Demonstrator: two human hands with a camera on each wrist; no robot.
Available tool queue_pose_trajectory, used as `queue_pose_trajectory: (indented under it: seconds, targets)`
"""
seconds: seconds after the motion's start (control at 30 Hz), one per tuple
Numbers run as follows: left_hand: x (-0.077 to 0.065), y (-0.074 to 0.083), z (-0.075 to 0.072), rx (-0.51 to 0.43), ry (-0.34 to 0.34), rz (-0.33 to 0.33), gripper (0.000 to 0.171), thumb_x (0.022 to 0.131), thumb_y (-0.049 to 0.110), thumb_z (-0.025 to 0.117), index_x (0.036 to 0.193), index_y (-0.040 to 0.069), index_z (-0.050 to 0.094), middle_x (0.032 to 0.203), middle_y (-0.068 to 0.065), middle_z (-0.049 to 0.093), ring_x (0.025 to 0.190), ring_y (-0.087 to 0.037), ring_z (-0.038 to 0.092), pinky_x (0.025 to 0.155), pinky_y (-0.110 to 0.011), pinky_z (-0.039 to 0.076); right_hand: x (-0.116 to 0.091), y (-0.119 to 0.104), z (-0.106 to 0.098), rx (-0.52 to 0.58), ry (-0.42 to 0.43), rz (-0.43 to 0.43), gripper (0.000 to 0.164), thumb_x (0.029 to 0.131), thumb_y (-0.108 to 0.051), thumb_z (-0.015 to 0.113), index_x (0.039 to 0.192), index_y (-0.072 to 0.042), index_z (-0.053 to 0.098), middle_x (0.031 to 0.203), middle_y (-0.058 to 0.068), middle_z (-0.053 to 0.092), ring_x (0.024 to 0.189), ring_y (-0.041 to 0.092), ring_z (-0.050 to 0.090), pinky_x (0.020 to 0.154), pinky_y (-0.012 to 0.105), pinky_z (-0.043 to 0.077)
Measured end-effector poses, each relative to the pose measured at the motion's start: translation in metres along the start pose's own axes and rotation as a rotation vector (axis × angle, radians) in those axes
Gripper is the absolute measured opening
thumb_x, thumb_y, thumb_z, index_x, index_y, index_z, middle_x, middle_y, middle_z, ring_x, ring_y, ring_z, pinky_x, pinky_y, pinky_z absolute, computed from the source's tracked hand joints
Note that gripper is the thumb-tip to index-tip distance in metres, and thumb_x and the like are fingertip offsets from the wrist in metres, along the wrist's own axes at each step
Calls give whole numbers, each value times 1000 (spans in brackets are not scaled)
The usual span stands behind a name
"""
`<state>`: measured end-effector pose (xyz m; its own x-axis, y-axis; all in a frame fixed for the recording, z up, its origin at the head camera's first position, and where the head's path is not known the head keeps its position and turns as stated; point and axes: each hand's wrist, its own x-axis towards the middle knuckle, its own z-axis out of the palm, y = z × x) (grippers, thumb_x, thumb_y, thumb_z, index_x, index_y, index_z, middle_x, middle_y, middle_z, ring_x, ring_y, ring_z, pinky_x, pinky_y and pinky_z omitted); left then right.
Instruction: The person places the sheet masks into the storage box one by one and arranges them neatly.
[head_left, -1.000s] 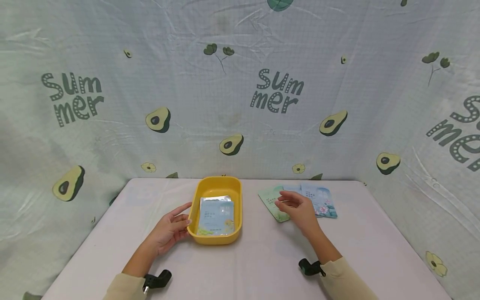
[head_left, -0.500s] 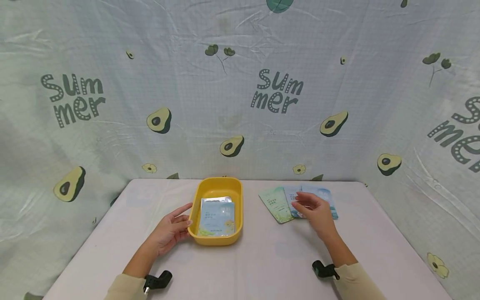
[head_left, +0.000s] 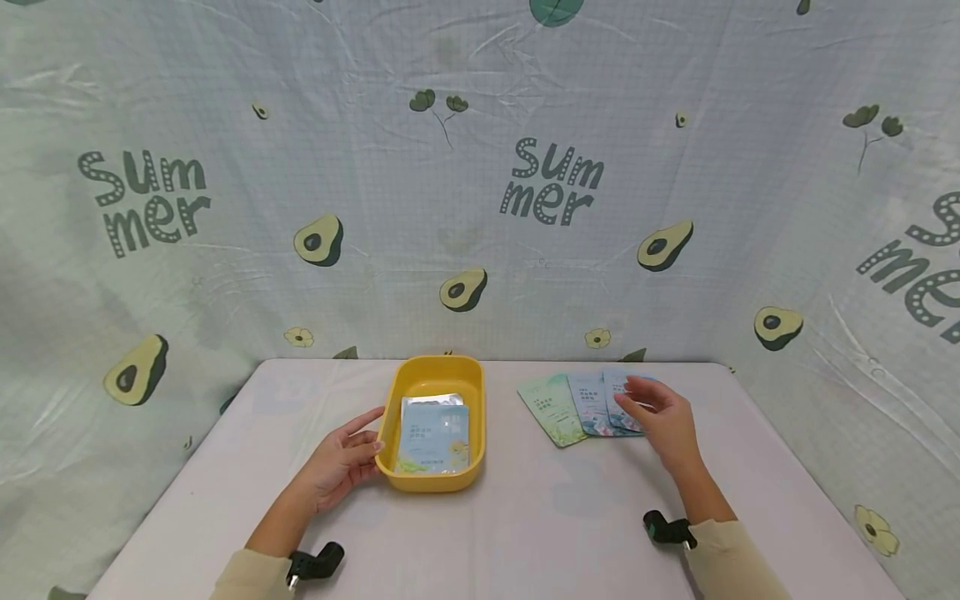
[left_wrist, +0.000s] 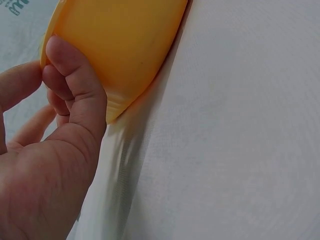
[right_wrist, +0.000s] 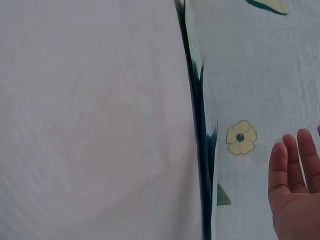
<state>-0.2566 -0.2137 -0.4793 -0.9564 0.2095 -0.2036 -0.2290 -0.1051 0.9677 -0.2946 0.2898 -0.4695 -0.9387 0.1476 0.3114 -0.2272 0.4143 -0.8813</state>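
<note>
My left hand [head_left: 341,467] grips the left rim of a yellow plastic tray [head_left: 480,417], its thumb at the rim. The left wrist view shows curled fingers against the outer wall of the tray [left_wrist: 125,45]. Inside lies a light blue sachet [head_left: 433,437] over a silvery one [head_left: 411,400]. My right hand [head_left: 667,417] hovers with loosely bent fingers, holding nothing, and partly covers the rightmost blue sachet [head_left: 617,385]. Left of that lie another blue sachet [head_left: 588,400] and a green sachet [head_left: 553,408], fanned and overlapping. The right wrist view catches the straighter fingers [right_wrist: 277,170].
A white-covered table [head_left: 525,525] bears everything. Behind and at the sides hangs a pale curtain [head_left: 375,292] printed with avocados, flowers and "summer". Black cameras, left [head_left: 318,560] and right [head_left: 667,530], sit on the wrists.
My right hand has moved rightward above the sachets, uncovering the green one and then the middle blue one. My left hand and the tray have stayed in place.
</note>
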Motion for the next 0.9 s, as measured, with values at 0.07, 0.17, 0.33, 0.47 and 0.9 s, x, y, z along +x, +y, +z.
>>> queue_pose_trajectory:
  seconds: [0.07,0.17,0.33,0.47,0.9]
  targets:
    - [0,0,0,-1,-2,0,73,99,2,61,163,15,27,110,-4,62,84,-17,64,76,-24,60,3,4,-5,-20,16,21,53,91,-39,77,134,-9,66,129,13,68,101,-9,61,85,4,49]
    - [0,0,-1,-2,-5,-1,73,99,3,62,163,15,27,110,-4,63,84,-17,64,76,-24,60,8,9,-11,-49,32,40,54,92,-42,75,135,-10,65,129,10,67,102,-7,60,85,3,48]
    - [0,0,-1,-9,-9,1,74,99,3,62,163,15,27,110,-3,63,84,-17,64,76,-23,60,16,13,-21,-74,64,73,56,92,-44,74,135,-10,65,137,18,63,105,-3,59,85,1,45]
    - [0,0,-1,-12,-13,2,74,99,4,62,163,15,27,110,-3,63,85,-17,64,76,-23,59,21,18,-28,-102,78,140,61,93,-48,73,139,-10,63,142,16,61,116,12,58,81,2,44]
    - [0,1,-2,-19,3,-8,74,99,4,63,163,17,28,111,-4,61,86,-17,65,77,-23,60,38,33,-40,-148,20,300,74,93,-53,70,150,-10,51,153,18,48,137,35,45,100,37,46]
